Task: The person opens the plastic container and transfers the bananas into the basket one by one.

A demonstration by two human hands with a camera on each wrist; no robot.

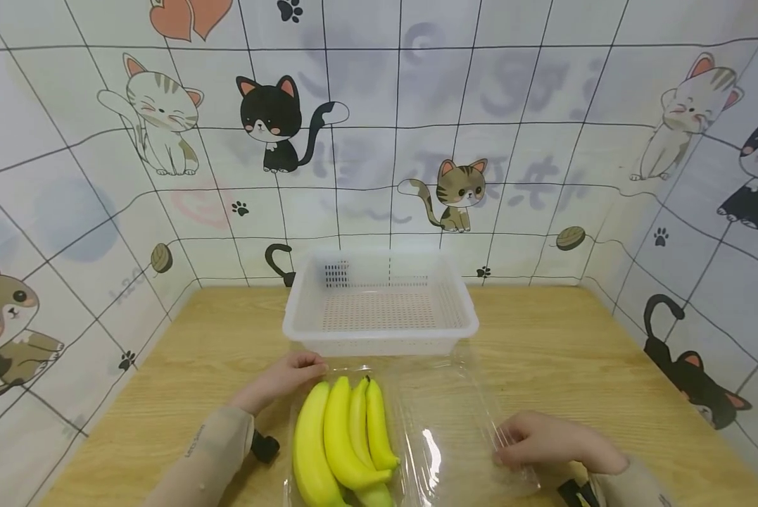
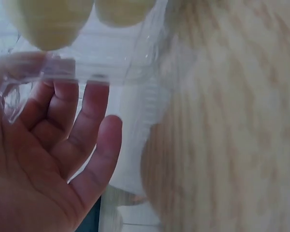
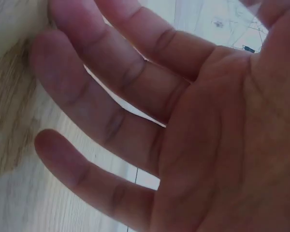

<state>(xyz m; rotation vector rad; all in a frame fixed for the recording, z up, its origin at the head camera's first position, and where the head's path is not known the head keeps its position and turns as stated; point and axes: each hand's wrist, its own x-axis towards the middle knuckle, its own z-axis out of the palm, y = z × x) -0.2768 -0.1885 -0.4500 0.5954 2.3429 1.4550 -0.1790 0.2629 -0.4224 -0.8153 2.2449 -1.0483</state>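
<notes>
A clear plastic clamshell box lies opened out before me in the head view. Several yellow bananas (image 1: 343,440) fill its left half, and its lid (image 1: 445,422) is folded out to the right. My left hand (image 1: 299,370) holds the far left corner of the box. In the left wrist view, the left fingers (image 2: 94,104) reach under the plastic rim (image 2: 111,70) below the banana ends. My right hand (image 1: 552,443) pinches the right edge of the lid between thumb and fingers. The right wrist view shows the other fingers (image 3: 77,106) loosely bent, with the fingertips partly out of frame.
Behind the clamshell stands a white perforated plastic basket (image 1: 379,341) close to the back wall. Walls (image 1: 379,155) with a cat-print covering enclose the wooden table (image 1: 543,352) at the back and on both sides.
</notes>
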